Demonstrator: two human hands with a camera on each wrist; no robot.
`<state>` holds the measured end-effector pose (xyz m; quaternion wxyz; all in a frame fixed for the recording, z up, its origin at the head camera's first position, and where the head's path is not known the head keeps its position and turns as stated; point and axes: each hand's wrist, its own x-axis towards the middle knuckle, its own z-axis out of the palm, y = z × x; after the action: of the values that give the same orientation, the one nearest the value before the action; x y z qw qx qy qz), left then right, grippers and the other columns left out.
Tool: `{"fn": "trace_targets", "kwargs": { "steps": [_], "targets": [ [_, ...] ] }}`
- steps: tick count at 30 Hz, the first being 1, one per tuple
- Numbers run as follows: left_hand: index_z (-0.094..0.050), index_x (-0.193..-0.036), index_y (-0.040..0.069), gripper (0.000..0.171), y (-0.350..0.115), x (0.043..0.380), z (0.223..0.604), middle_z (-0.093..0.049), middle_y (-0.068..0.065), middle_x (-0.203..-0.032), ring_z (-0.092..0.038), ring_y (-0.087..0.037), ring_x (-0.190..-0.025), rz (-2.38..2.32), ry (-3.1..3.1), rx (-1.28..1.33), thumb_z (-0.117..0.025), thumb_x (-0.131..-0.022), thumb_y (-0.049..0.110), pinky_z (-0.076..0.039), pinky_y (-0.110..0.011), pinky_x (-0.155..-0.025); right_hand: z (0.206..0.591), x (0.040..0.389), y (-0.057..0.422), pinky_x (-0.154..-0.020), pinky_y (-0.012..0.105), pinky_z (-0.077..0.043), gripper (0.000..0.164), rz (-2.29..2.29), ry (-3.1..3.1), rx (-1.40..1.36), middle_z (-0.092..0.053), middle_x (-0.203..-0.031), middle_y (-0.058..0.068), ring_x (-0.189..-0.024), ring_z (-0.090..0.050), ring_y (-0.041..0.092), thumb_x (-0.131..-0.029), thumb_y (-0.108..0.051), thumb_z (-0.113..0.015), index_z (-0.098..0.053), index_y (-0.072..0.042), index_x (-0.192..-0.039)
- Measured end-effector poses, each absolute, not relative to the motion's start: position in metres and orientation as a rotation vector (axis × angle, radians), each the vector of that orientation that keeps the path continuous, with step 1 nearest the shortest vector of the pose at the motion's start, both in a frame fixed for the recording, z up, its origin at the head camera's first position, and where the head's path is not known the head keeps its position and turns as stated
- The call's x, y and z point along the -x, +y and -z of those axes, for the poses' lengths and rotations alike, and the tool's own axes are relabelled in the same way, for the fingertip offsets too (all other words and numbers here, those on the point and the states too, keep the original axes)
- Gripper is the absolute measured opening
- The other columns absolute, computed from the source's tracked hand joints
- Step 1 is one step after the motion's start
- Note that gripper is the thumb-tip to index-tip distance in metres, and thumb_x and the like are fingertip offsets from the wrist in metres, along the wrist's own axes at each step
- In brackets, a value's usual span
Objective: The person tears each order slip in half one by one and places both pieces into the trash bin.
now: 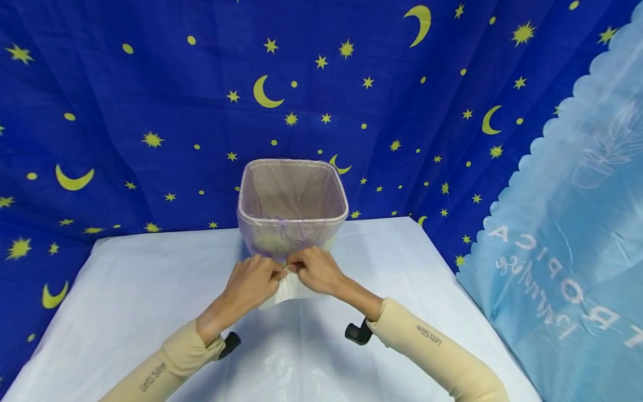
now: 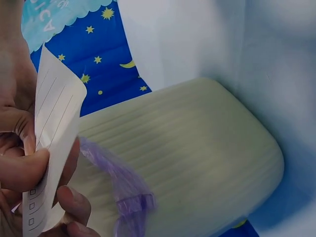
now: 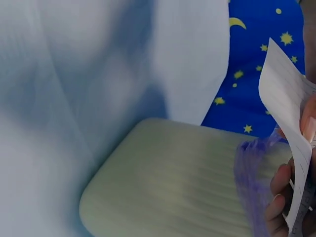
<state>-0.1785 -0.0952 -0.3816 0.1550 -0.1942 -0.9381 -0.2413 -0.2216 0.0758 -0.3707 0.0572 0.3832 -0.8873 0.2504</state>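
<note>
Both hands hold a sheet of lined white paper (image 1: 288,289) between fingers and thumbs, close in front of a trash bin. My left hand (image 1: 255,280) pinches it on the left and my right hand (image 1: 317,271) on the right, fingertips nearly meeting. Printed lines and small checkboxes show on the paper (image 2: 59,106) in the left wrist view; in the right wrist view the sheet (image 3: 282,81) is bent. The pale ribbed bin (image 3: 168,182) stands upright, its rim (image 1: 256,219) covered by a thin purple trash bag (image 1: 268,237). Gathered bag plastic (image 2: 133,192) hangs down its near side.
A white cloth (image 1: 150,279) covers the table. Behind it hangs a blue curtain (image 1: 201,111) with yellow moons and stars. A light blue printed cloth (image 1: 567,223) hangs along the right side. Black mounts (image 1: 358,333) stick out near both wrists.
</note>
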Motion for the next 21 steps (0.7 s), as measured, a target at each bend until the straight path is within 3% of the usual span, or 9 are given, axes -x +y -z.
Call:
{"fn": "trace_targets", "kwargs": {
  "steps": [10,17,21],
  "targets": [
    [-0.036,-0.049,0.024,0.042,-0.093,0.178,0.382,-0.015,0.011,-0.052,-0.02,-0.007,-0.048,0.598,-2.636,0.586,-0.06,-0.075,0.001,-0.021,-0.024,-0.042,0.377,0.23,0.074,-0.054,0.018,-0.027,0.021,-1.311,-2.743,-1.136,-0.037,-0.054,-0.009,-0.054,-0.034,0.002,-0.079,0.004,-0.052,-0.053,-0.005,-0.06],
    [-0.037,-0.055,0.023,0.046,-0.097,0.18,0.379,-0.026,0.01,-0.054,-0.031,-0.008,-0.053,0.83,-2.876,0.594,-0.064,-0.092,0.018,-0.026,-0.027,-0.048,0.38,0.237,0.083,-0.056,0.017,-0.03,0.02,-1.444,-2.794,-1.295,-0.042,-0.059,-0.009,-0.057,-0.038,0.001,-0.087,0.001,-0.053,-0.057,-0.001,-0.067],
    [-0.038,-0.056,0.022,0.046,-0.104,0.183,0.382,-0.028,0.01,-0.054,-0.03,-0.008,-0.052,1.024,-2.972,0.633,-0.064,-0.095,0.025,-0.025,-0.025,-0.048,0.379,0.238,0.088,-0.056,0.017,-0.029,0.021,-1.268,-2.799,-1.425,-0.041,-0.06,-0.009,-0.056,-0.036,0.0,-0.09,-0.002,-0.056,-0.059,-0.002,-0.069]
  ]
}}
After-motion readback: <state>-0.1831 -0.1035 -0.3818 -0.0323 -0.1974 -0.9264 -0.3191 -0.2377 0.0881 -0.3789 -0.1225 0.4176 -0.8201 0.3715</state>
